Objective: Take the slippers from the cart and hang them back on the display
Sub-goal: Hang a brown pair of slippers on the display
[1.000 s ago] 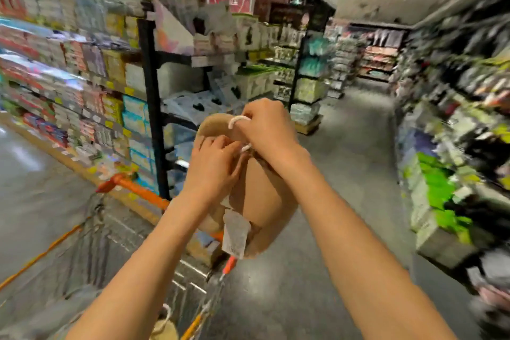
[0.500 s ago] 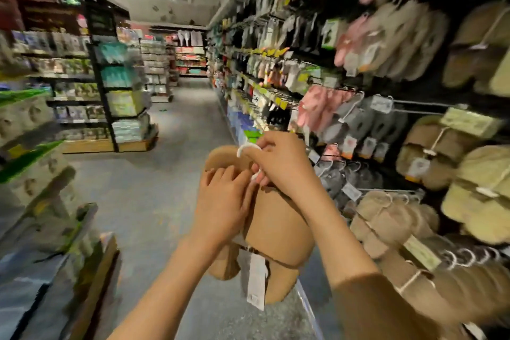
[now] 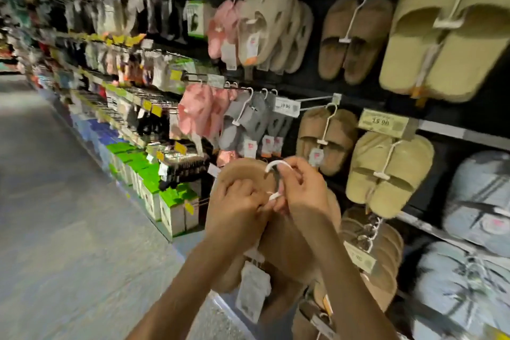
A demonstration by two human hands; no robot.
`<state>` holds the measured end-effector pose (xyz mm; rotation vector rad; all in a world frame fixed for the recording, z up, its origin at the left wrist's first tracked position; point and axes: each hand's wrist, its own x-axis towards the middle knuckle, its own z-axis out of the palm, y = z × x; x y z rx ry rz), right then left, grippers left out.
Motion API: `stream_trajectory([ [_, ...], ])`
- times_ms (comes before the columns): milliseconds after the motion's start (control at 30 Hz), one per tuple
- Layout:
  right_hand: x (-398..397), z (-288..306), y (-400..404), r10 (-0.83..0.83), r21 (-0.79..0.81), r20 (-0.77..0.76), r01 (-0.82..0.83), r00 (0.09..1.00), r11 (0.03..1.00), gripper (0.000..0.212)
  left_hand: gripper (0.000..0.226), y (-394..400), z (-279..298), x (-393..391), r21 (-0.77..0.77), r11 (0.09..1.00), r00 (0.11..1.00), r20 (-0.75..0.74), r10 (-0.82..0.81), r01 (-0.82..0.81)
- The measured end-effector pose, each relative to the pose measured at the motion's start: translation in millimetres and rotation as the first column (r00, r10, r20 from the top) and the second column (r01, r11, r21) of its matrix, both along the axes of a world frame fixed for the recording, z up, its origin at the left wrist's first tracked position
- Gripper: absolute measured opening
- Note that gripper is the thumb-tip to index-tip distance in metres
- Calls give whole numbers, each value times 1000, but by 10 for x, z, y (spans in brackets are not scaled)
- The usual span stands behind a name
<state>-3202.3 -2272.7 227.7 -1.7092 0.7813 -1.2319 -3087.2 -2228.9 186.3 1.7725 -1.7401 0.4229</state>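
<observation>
Head view: both hands meet in front of a wall display of hanging slippers, and between them they hold a tan pair of slippers [image 3: 289, 246] by its white plastic hanger [image 3: 277, 174]. The left hand [image 3: 237, 210] has its fingers curled tight together round the lower stem of the hanger and the top of the pair, knuckles toward the camera. The right hand [image 3: 303, 193] pinches the hanger just under its curved hook, thumb and forefinger pressed to the white plastic, the other fingers folded loosely behind. The hook stands up above the fingertips of both hands, free of any peg. The tan pair hangs down below the fingers, its soles facing the camera, and a grey-white tag [image 3: 252, 292] dangles beneath the left wrist. Just beyond the right fingers, up and to the right, a brown pair [image 3: 325, 135] hangs from a metal peg [image 3: 317, 99] that carries a price label [image 3: 287, 107]. Farther right of the fingers hang olive-green slippers [image 3: 386, 174], and below the right forearm a row of more brown pairs [image 3: 380, 257]. Above and left of the fingers are grey slippers [image 3: 248, 119] and pink slippers [image 3: 198, 110]. Light blue slippers [image 3: 477, 196] sit at the far right. To the left of the hands the aisle floor [image 3: 69, 215] runs away, blurred.
</observation>
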Motion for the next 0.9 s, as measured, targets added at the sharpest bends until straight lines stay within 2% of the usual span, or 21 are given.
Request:
stream_trajectory([
  [67,-2,36,-185,-67,9,52,67,996,998,29,38,-299,-9,65,11,999,999,2,-53,53],
  [167,-29,102,-527,-144,34,86,142,986,989,21,41,-691,43,35,67,984,986,7,-168,167],
  [267,-45,140,-935,-194,45,24,193,981,980,16,43,-1205,54,40,116,950,954,-116,-275,288],
  [333,-26,137,-1244,-242,62,-18,243,970,968,17,41,-1554,-30,37,65,941,939,-125,-321,331],
  [433,36,85,-1753,-331,65,-69,336,941,940,17,33,-2066,-148,52,8,954,953,-38,-301,301],
  [600,139,24,-2617,-458,9,-70,460,886,888,20,33,-2832,-78,128,-27,952,952,39,-302,303],
  [733,224,81,-3180,-529,-61,-100,525,843,849,23,37,-3382,-20,166,-24,953,953,4,-303,303],
  [833,245,63,-3472,-560,-124,-155,546,814,828,22,59,-3685,-106,158,110,915,919,-116,-377,389],
  [900,236,76,-3660,-607,-173,-198,582,769,794,22,80,-3820,-10,109,139,856,837,-333,-433,498],
])
